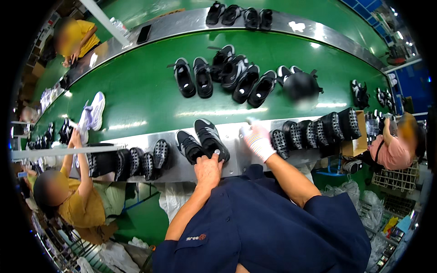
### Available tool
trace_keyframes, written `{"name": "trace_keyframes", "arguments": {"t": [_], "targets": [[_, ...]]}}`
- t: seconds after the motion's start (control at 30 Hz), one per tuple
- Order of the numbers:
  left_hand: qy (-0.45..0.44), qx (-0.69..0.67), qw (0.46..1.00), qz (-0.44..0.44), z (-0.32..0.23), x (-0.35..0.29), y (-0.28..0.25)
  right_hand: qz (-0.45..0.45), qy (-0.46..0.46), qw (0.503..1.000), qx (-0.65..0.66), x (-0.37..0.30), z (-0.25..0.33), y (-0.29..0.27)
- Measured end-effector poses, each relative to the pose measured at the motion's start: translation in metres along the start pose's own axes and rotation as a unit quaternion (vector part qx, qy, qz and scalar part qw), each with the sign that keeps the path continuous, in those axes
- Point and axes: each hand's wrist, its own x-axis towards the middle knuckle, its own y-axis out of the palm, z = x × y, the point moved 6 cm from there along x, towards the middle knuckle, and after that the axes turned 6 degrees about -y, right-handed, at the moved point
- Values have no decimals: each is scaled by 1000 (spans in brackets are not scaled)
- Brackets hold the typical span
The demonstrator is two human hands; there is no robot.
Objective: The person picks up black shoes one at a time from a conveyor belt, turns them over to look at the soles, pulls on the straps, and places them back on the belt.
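Note:
On the metal ledge in front of me stands a pair of black-and-grey sneakers, a left shoe and a right shoe, toes pointing away. My bare left hand is at their heels, its fingers closed on the collar of the right shoe near a small round silvery spot. My right hand wears a white glove with coloured stripes. It hovers over the ledge to the right of the pair, its fingertips blurred, so whether it holds something small does not show.
Black studded-sole shoes lie in a row right of me, others to the left. Several black sneakers stand on the green belt, beside a round black object. Co-workers sit left and right. A phone rests on the far ledge.

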Motion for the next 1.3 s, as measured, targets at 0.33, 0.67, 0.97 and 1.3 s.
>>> {"name": "trace_keyframes", "arguments": {"t": [0.33, 0.67, 0.97, 1.3], "targets": [[37, 47, 986, -153, 94, 119, -139, -89, 212, 915, -332, 146, -236, -209], [-136, 247, 959, -9, 230, 222, -136, -26, 54, 919, -390, 200, -297, -177], [226, 58, 962, -139, 22, 228, -134, -80, 139, 915, -371, 197, -198, -249], [273, 206, 939, -34, -117, 331, -66, 93, -30, 953, -288, 160, -10, -1]]}}
